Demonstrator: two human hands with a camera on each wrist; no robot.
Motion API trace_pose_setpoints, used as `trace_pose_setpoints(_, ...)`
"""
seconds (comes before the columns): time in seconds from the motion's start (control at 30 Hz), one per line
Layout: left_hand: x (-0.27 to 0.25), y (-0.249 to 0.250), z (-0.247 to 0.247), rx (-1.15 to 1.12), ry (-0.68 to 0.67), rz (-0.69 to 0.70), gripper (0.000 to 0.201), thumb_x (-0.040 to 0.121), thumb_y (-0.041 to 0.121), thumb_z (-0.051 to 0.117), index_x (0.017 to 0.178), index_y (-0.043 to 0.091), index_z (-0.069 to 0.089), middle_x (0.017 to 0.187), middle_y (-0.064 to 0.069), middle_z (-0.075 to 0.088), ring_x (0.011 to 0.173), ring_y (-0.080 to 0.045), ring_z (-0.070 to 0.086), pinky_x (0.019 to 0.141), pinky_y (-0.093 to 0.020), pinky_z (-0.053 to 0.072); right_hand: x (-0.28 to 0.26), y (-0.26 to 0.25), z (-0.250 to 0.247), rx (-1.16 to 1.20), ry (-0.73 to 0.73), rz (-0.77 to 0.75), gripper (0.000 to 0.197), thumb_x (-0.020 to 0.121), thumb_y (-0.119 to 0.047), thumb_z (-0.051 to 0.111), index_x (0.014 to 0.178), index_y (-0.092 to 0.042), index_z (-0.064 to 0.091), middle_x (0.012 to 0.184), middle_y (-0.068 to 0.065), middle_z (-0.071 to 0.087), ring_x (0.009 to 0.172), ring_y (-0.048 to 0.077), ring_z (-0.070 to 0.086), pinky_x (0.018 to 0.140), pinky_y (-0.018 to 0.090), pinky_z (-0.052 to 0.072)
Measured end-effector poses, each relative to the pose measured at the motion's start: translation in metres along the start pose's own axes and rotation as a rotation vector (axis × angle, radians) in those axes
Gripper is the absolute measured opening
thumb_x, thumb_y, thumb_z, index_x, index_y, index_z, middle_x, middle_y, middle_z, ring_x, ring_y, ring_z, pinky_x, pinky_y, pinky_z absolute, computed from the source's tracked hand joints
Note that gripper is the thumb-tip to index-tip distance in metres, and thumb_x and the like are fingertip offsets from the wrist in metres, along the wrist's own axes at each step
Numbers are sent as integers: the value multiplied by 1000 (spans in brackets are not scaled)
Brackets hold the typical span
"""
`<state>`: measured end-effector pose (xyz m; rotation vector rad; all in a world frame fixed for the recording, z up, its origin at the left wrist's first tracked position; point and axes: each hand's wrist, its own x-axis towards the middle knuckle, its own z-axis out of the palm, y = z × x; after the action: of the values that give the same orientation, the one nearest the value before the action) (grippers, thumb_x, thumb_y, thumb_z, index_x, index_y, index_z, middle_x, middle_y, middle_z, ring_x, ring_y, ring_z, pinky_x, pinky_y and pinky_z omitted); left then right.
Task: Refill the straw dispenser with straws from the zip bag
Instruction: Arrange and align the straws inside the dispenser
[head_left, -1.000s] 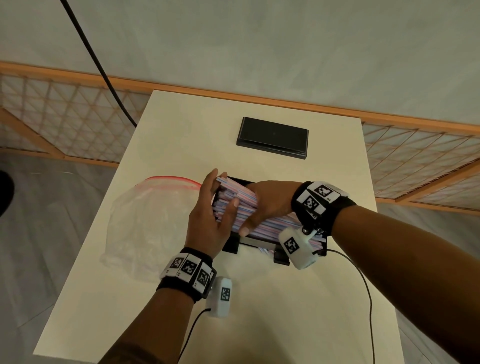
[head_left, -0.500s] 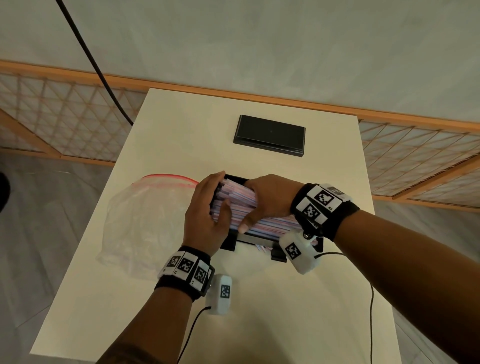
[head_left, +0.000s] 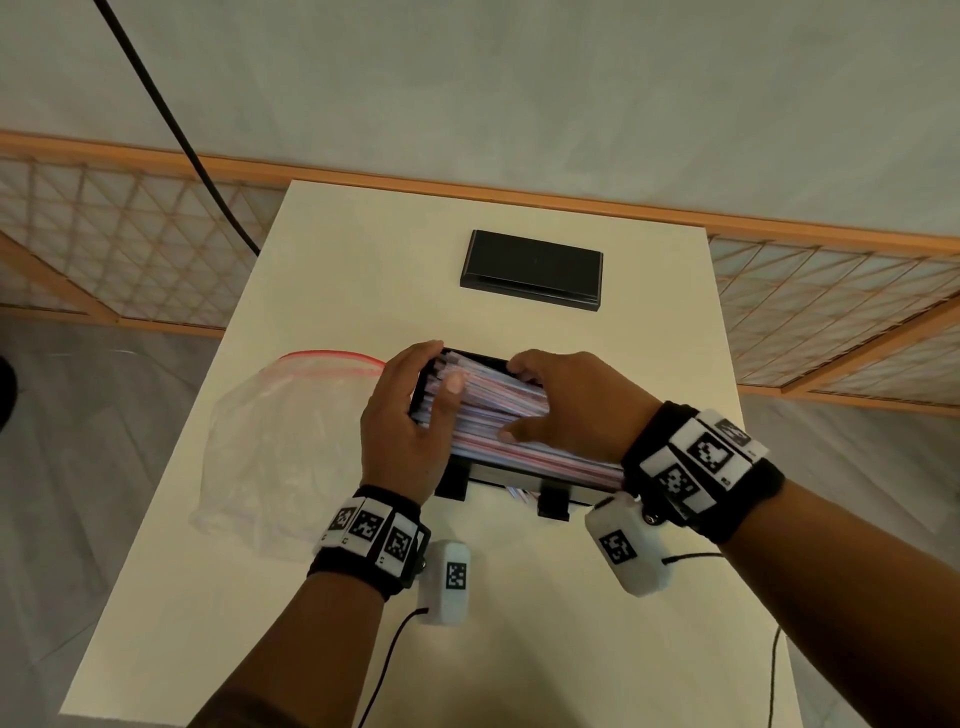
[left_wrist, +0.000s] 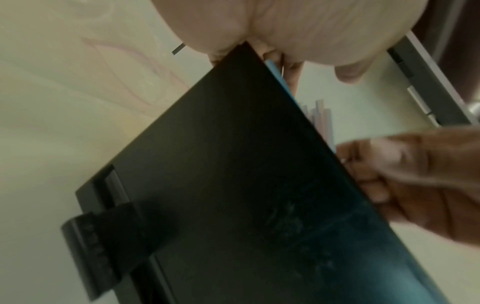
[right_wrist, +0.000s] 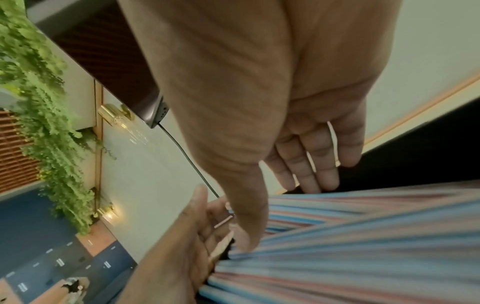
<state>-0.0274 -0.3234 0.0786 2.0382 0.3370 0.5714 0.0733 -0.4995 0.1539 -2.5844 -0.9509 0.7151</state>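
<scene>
The black straw dispenser (head_left: 524, 475) stands mid-table with its top open, packed with pink, blue and white straws (head_left: 498, 415). My left hand (head_left: 440, 366) wraps its left end: fingers curl over the far corner and the thumb lies on the straws. My right hand (head_left: 530, 397) rests on top of the bundle with fairly straight fingers, thumb at the near side. The right wrist view shows those fingers (right_wrist: 319, 164) lying on the striped straws (right_wrist: 363, 236). In the left wrist view the dispenser's dark wall (left_wrist: 233, 185) fills the frame. The clear zip bag (head_left: 291, 431) lies crumpled to the left.
The dispenser's black lid (head_left: 532, 270) lies flat near the table's far edge. A black cable (head_left: 171, 119) hangs at the back left. Behind the cream table (head_left: 519, 649) runs a wooden lattice rail (head_left: 104, 249). Wrist camera leads trail over the near side.
The straws have sunk from a raised, tilted bundle down into the dispenser. My left hand went from flat against their ends to wrapping the dispenser's end. The right hand now lies flatter on top.
</scene>
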Motion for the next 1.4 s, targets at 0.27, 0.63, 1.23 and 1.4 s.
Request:
trace_pose_setpoints(0.27,6,8,10,113,-21,-12,48,98,53,51,132,19,60,132,6,62,117,-6,58,102,-35,52,8,15,29,-17,-21,63,66,79,-63,70,126,-20,55,115,3,64,101,21,61,92,41,54)
trace_pose_setpoints(0.63,8,13,18,376,-30,-80,32,97,39,60,128,31,68,133,11,61,120,-14,55,95,-44,52,12,12,28,-29,-218,131,73,86,-63,64,138,-16,41,129,8,56,108,25,61,97,45,53)
trace_pose_setpoints(1.23,12,10,21,502,3,-113,25,101,29,53,111,26,75,131,16,64,111,-17,57,83,-36,50,28,26,13,154,-483,76,102,45,-72,90,132,-38,50,121,-14,67,110,11,65,104,39,52)
trace_pose_setpoints(1.4,13,8,17,470,-45,-47,26,102,28,52,117,25,73,133,11,63,112,-19,57,89,-40,52,33,32,16,230,-470,66,93,47,-66,93,127,-38,54,118,-13,70,108,11,67,102,39,54)
